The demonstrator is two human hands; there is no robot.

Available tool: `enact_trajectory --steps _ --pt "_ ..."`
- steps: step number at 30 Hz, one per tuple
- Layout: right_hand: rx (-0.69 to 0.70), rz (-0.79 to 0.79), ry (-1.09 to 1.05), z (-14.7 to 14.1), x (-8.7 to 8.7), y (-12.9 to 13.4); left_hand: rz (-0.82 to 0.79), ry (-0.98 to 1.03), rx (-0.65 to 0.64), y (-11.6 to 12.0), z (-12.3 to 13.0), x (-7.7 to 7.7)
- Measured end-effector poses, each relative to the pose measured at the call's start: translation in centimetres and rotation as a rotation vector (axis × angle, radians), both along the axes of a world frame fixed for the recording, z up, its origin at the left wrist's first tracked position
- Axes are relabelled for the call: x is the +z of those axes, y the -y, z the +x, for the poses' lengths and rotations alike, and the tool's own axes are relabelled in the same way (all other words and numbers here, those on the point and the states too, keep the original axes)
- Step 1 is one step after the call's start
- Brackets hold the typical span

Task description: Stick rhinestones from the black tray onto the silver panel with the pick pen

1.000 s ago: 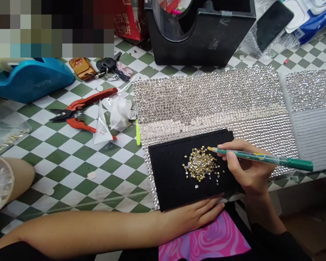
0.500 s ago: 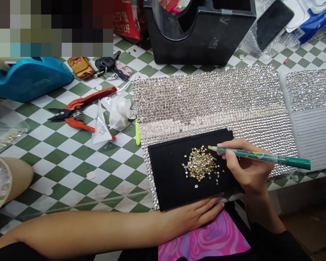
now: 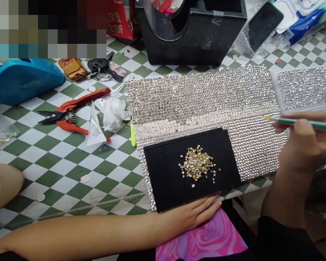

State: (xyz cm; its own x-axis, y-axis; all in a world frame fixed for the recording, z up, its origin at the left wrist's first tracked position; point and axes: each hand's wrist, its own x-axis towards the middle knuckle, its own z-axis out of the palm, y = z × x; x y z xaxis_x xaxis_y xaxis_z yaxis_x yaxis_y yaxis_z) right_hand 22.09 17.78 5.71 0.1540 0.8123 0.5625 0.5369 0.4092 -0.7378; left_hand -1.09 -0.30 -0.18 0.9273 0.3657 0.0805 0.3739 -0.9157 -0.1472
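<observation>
My right hand (image 3: 306, 141) pinches a slim green pen (image 3: 290, 120) with a pale yellow tip pointing left, over the right part of the rhinestone sheet (image 3: 201, 90). Whether a stone sticks to the tip is too small to tell. A loose heap of gold-backed rhinestones (image 3: 197, 163) lies on a black ridged tray (image 3: 165, 181), which rests partly on the sheet. Along the tray's near edge my left hand (image 3: 195, 212) lies flat, fingers stretched out, holding nothing. Beneath it is a pink and purple swirled piece (image 3: 212, 239).
Right of the sheet lies another, partly studded strip (image 3: 306, 87). Behind stand a large black tape dispenser (image 3: 187, 43) and a blue one (image 3: 27, 81). Orange-handled pliers (image 3: 62, 116), a clear plastic cone (image 3: 95, 127) and keys (image 3: 97, 65) lie left. A phone (image 3: 264, 27) rests on bubble wrap.
My right hand has moved away from the heap to the right with the pen, off the black tray. My left hand stays at the tray's edge. The whole view has shifted slightly.
</observation>
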Motion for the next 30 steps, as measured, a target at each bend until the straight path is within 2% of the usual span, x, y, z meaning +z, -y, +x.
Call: enact_trajectory --steps 1,3,7,9,12,19,26,30 --pt "0.027 0.057 -0.032 0.9 -0.4 -1.1 0.008 -0.009 0.004 0.0 0.0 0.0" --pt "0.058 0.075 -0.061 2.5 -1.2 -2.9 0.03 -0.027 -0.003 0.1 0.0 -0.1" --pt "0.038 -0.132 -0.058 4.3 -2.8 -5.0 0.085 -0.067 -0.048 0.1 0.0 -0.3" --pt "0.029 -0.209 -0.051 4.6 -3.3 -5.4 0.099 -0.078 -0.046 0.2 0.0 -0.4" --pt "0.039 -0.221 -0.06 4.6 -3.7 -5.4 0.091 -0.044 -0.026 0.3 0.0 -0.5" --pt "-0.003 -0.297 -0.015 4.6 -3.6 -5.4 0.045 -0.012 0.011 0.5 0.1 -0.8" --pt "-0.011 -0.179 -0.073 4.7 -3.5 -5.5 0.028 0.048 0.029 0.8 0.3 -1.2" --pt "0.03 -0.046 -0.058 2.8 -2.1 -3.7 0.055 -0.007 0.002 0.5 0.2 -0.6"
